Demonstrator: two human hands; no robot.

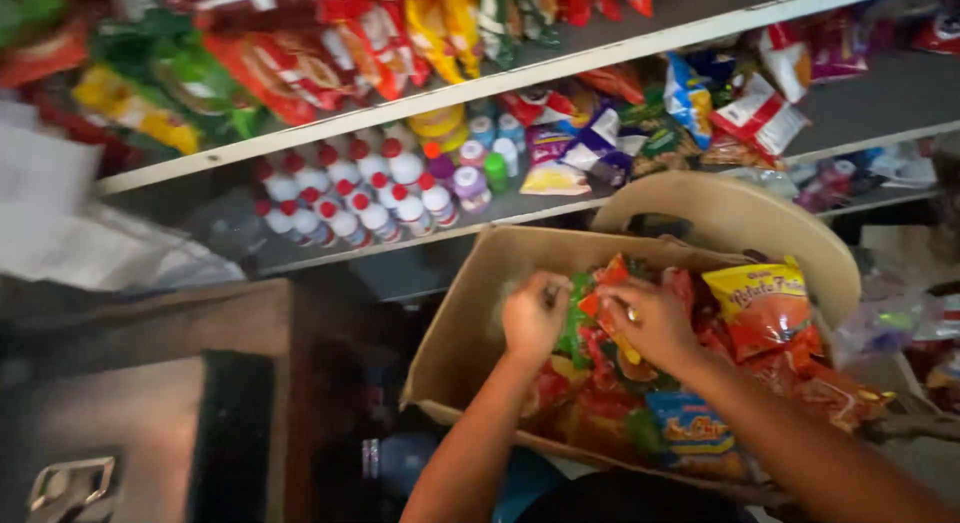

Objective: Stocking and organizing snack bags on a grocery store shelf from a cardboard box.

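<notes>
A cardboard box (470,323) sits in front of me, filled with several colourful snack packets (760,308). My left hand (533,315) is inside the box near its left wall, fingers curled around a green and red packet (580,303). My right hand (655,323) lies just right of it, gripping red and orange packets (612,278) in the middle of the box. Both forearms reach in from the bottom of the view.
White shelves (400,113) run across the back, with snack bags on the upper levels and red-capped white bottles (350,198) lower down. A dark wooden cabinet (150,403) stands at the left. A round tan board (740,218) leans behind the box.
</notes>
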